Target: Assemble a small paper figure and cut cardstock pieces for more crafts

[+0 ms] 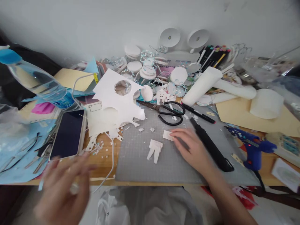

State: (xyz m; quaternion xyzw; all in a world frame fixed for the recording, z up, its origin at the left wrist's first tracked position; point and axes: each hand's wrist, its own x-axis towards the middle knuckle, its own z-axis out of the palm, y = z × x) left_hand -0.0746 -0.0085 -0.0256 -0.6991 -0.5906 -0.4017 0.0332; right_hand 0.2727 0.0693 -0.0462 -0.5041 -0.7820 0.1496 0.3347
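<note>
My right hand [188, 147] reaches over the grey cutting mat [133, 168], its fingertips closed on the edge of a small white paper piece [167, 135]. Just left of and below that piece, a white paper cutout shaped like trousers [154, 150] lies flat on the mat. My left hand [67, 187] is raised at the lower left, in front of a dark-screened phone [68, 132]. Motion smears its fingers, and a small pale spot shows by the palm. Black-handled scissors [172, 113] rest behind the right hand, and a black utility knife [212, 145] lies beside it.
White paper with cut holes [117, 97] sits behind the phone. A water bottle [44, 84] leans at left. White rolls [202, 84], a smiling paper figure [161, 96] and a black pen [199, 113] are farther back. A blue glue gun [253, 147] stands at right.
</note>
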